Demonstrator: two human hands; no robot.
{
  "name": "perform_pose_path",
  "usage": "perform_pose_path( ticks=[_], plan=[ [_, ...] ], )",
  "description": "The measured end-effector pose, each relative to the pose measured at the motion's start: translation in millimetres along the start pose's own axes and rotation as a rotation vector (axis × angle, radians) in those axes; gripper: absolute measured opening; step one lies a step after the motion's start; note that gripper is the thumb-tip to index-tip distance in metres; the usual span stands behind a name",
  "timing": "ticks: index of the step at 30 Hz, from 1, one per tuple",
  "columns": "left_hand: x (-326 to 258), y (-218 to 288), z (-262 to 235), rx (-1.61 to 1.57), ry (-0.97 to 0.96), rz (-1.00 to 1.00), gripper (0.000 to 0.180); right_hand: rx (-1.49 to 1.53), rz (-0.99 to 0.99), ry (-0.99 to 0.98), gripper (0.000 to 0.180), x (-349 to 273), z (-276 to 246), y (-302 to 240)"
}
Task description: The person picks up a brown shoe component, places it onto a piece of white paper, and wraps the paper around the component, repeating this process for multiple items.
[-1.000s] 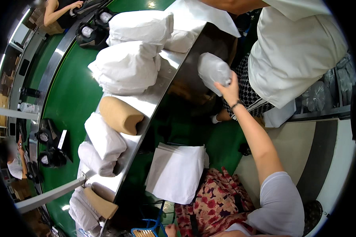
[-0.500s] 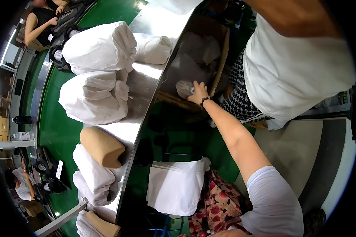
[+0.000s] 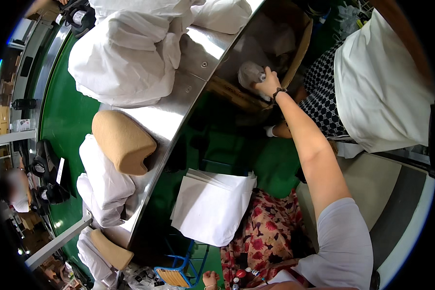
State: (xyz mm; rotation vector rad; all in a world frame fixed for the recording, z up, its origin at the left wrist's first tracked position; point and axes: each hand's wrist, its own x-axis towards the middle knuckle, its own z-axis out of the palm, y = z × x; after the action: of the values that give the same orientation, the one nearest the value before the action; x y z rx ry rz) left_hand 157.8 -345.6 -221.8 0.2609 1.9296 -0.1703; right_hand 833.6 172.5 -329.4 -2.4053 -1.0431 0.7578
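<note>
My right hand [image 3: 268, 83] reaches into a cardboard box [image 3: 232, 93] to the right of the metal table. Its fingers close on a crumpled white bundle [image 3: 250, 75], with a small clear, shiny piece by the fingertips. More pale wrapped pieces [image 3: 279, 38] lie in shadow inside the box. My left hand [image 3: 211, 278] is low at the lower edge, with its fingers curled and nothing visible in them. A stack of white sheets or flat bags [image 3: 215, 208] rests by my floral-clothed lap.
The metal table [image 3: 152, 116] carries white-wrapped bundles [image 3: 125, 58] and tan curved cushions [image 3: 123, 140]. Beyond runs a green conveyor [image 3: 65, 113] with black items. A person in a white top [image 3: 382, 82] stands close at right. A blue-framed stool [image 3: 171, 275] is below.
The view has shifted, so the table and box sit differently in it. My right hand stays at the bundle in the box. My left hand has come further into view.
</note>
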Motion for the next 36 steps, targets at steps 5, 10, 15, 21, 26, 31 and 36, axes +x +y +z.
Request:
perform_pose_path(
  ticks=[5,10,15,21,26,31,36],
  plan=[
    [20,-37,4,0.02,0.134,0.156,0.037,0.313,0.032,0.1,0.09,8,14,3],
    [35,-69,5,-0.141,0.094,0.174,0.034,0.387,-0.01,0.154,0.088,2,12,2],
    [24,-61,-9,-0.01,0.16,0.263,0.024,0.55,-0.128,0.075,0.097,8,10,18],
    [-2,-37,-7,-0.111,0.126,0.113,0.021,0.158,-0.089,0.097,0.101,-35,-13,-1],
    [13,-59,4,-0.321,0.084,0.209,0.029,0.567,-0.145,-0.03,0.058,-159,-36,-31],
    [27,-54,-29,-0.127,0.014,0.335,0.038,0.599,0.044,-0.036,0.029,-345,-7,49],
    [44,-54,-107,0.545,0.033,0.689,0.053,0.4,0.231,-0.079,0.03,-610,90,91]
  ],
)
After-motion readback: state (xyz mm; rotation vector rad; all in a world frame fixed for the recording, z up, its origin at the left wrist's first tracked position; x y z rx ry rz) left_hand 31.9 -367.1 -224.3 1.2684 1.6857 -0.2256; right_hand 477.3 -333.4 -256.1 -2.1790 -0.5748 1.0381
